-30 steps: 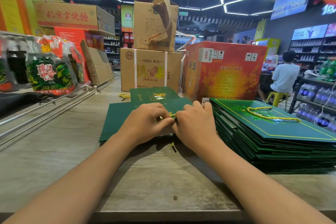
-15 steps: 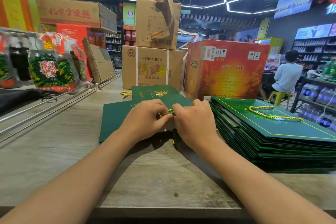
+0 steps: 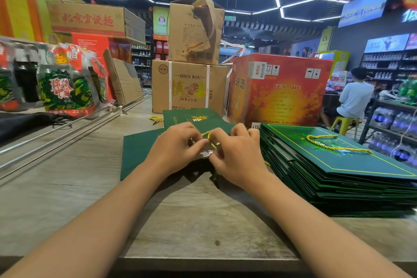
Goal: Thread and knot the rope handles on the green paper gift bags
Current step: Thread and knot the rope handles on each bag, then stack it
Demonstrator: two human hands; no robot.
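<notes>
Pinching a thin twisted yellow rope between left hand and right hand, both curled tight round it. Working directly over the flat green paper gift bag beneath the pinch. Risking a slipped strand or a loose knot, judging by the short length showing. Leaving the finished green bag stack just right of the grip.

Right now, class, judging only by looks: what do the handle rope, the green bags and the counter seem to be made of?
Handle rope: twisted yellow cord, probably synthetic or cotton, with visible spiral strands, pinched by left hand and right hand.
Stack of green bags: stiff paper or card, matte, with sharp flat edges.
Counter: grey wood-grain surface, possibly laminate.
</notes>
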